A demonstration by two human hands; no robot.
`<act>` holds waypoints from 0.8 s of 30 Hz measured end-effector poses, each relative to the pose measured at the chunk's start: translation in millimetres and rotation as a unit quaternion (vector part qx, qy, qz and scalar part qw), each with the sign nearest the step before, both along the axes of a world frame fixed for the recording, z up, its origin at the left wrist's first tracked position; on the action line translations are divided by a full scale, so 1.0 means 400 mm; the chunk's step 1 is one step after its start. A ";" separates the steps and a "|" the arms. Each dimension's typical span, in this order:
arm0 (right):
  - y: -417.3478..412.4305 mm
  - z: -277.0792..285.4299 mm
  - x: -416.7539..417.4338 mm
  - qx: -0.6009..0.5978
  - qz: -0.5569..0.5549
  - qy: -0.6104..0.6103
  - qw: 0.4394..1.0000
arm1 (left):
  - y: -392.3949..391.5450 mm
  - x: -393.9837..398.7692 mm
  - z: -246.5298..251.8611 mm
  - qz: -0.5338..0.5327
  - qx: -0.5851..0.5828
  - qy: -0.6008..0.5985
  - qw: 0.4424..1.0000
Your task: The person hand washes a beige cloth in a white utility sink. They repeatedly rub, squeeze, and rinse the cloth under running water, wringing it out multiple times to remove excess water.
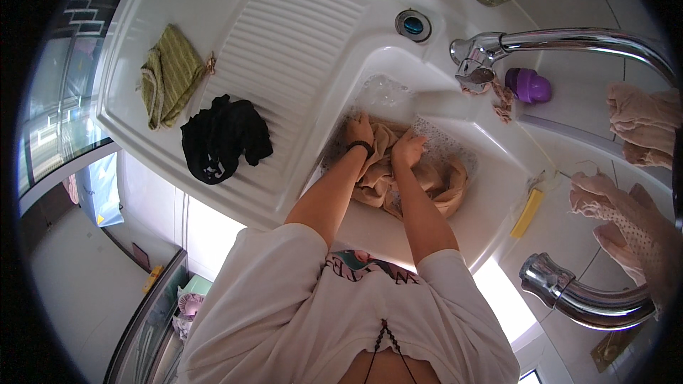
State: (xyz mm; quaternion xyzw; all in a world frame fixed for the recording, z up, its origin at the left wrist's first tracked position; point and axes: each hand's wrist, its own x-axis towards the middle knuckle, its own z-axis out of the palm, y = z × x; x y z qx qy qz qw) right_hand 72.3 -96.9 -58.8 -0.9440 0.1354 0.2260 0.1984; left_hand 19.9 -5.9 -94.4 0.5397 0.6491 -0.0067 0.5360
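Observation:
A wet tan garment (448, 184) lies bunched in soapy water in the basin of a white laundry sink (496, 170). My left hand (360, 130), with a dark band on the wrist, is on the cloth at the basin's left side; its fingertips are partly hidden, so its grip is unclear. Just to the right, my right hand (410, 149) touches the same garment, thumb and fingers somewhat apart and partly turned up; whether cloth is pinched in it does not show. Suds (443, 144) float around the fabric.
Left of the basin is a ribbed washboard (288, 37) with a black cloth item (227, 136) on its lower edge and a folded green striped cloth (173, 77) beyond. A chrome faucet (480, 58), purple cap (528, 85) and yellow bar (527, 213) are at the right.

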 end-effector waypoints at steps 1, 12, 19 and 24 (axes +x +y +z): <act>0.001 0.002 0.000 0.001 -0.005 0.003 1.000 | 0.000 0.001 -0.003 0.004 0.001 0.001 1.000; 0.002 0.002 0.004 0.006 -0.021 0.018 1.000 | 0.011 0.000 0.021 -0.021 -0.041 0.017 0.999; -0.006 0.002 0.002 0.024 -0.017 0.025 0.999 | 0.006 0.001 0.007 -0.029 -0.021 0.030 0.999; -0.063 -0.065 0.006 0.081 -0.022 -0.021 0.996 | 0.005 -0.011 -0.046 -0.023 -0.043 -0.064 0.997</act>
